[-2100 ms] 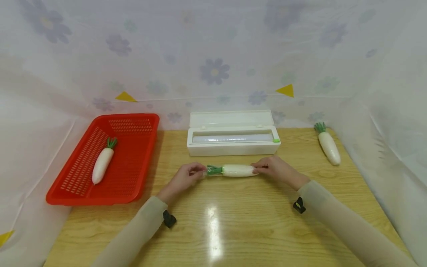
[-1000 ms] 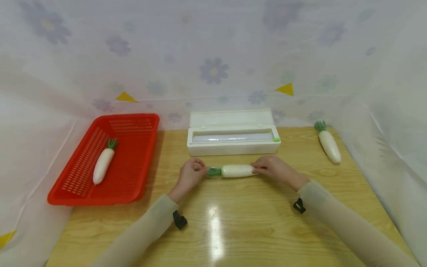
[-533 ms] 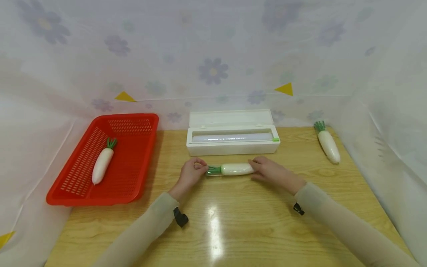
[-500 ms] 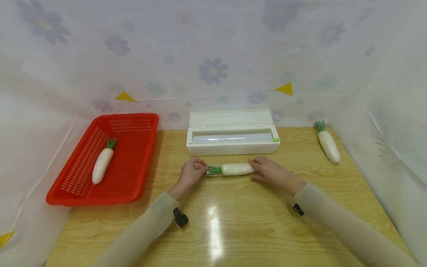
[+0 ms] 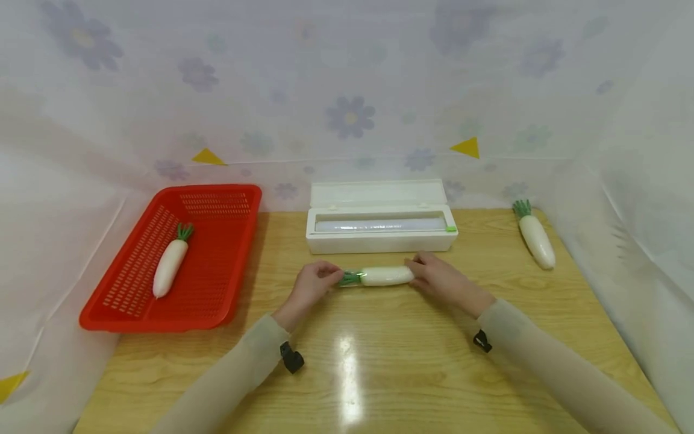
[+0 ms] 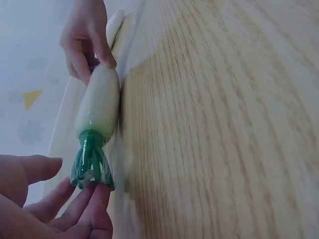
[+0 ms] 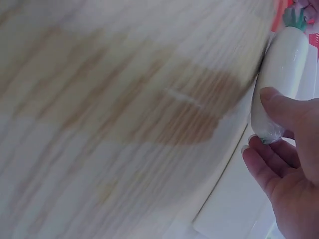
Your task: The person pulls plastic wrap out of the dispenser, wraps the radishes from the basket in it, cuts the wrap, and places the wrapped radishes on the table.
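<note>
Head view: I have the left hand [image 5: 310,287] loosely spread, thumb raised clear, fingertips touching the leaf end of the film-wrapped radish [image 5: 386,276]; my right hand [image 5: 443,281] pinches its tapered tip between thumb and fingers. The radish extends crosswise between both hands, before the opened white box [image 5: 382,243] containing a pale roll [image 5: 379,225].
</note>
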A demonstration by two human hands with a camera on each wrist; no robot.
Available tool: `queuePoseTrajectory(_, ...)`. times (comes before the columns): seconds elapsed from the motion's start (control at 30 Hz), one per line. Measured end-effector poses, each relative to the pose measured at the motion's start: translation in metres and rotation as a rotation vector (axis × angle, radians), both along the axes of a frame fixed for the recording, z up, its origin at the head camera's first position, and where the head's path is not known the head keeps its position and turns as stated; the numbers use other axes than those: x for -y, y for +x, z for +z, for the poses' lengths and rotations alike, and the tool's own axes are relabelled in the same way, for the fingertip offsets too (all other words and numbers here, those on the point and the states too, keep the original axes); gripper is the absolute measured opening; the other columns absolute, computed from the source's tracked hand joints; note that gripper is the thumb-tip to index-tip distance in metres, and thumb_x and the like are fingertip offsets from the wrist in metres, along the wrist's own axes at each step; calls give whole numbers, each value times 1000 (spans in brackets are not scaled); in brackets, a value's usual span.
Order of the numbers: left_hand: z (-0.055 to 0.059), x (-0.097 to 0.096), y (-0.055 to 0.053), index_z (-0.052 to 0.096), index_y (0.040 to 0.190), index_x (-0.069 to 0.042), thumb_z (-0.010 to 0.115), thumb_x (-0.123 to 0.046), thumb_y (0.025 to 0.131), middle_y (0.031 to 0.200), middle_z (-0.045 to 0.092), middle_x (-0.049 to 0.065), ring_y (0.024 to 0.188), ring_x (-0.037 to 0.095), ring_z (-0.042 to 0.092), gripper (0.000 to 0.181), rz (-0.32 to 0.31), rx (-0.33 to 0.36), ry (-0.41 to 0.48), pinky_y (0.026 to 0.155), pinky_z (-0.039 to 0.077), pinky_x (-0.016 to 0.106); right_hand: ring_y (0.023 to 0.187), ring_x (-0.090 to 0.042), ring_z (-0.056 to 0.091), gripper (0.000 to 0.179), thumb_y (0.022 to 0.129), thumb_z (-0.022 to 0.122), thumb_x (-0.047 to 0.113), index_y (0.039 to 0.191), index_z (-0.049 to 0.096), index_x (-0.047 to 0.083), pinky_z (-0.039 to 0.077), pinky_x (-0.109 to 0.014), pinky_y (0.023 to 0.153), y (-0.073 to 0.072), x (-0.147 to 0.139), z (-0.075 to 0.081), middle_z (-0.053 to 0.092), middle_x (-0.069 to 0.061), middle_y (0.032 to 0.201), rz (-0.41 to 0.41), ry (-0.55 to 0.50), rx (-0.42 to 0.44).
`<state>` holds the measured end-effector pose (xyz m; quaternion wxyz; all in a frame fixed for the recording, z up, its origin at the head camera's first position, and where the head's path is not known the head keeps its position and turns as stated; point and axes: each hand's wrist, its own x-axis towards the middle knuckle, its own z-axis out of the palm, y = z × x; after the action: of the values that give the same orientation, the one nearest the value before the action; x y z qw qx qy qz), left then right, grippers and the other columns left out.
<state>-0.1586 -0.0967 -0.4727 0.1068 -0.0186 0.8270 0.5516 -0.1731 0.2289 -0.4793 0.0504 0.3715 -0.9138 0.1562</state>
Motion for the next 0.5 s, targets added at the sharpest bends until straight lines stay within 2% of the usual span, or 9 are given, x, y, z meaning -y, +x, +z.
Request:
queuePoseTrajectory(0.13, 3, 4, 4, 73, 113, -3, 74, -19, 98, 108, 73, 10, 90, 21, 66, 22, -29, 13, -2, 73, 53, 29, 99, -28, 65, 54, 97, 74, 11, 144, 54, -7, 55, -46, 86, 1, -2, 1, 66, -17, 114, -43, -52, 135)
queuePoseTrajectory(0.23, 5, 9, 6, 72, 112, -2, 75, -17, 97, 108, 73, 11, 96, 22, 66, 21, -40, 20, 1, 78, 52, 30, 105, -30, 69, 49, 97, 74, 14, 139, 56, -5, 56, -48, 91, 1, -4, 3, 70, -16, 115, -68, -138, 275)
queuePoseTrajectory(0.4, 5, 14, 8, 73, 113, -1, 76, -15, 96, 105, 75, 10, 95, 20, 67, 22, -70, 41, -23, 78, 51, 30, 92, -15, 68, 26, 99, 73, 19, 119, 68, 3, 56, -35, 81, 2, -9, 3, 73, -4, 104, -78, -230, 456)
queuePoseTrajectory(0.5, 4, 15, 7, 73, 116, -1, 75, -13, 97, 107, 76, 11, 97, 20, 68, 22, -69, 38, -17, 81, 51, 31, 89, -10, 64, 23, 101, 70, 20, 118, 72, 4, 54, -30, 77, 1, -12, 2, 72, 0, 102, -88, -251, 474)
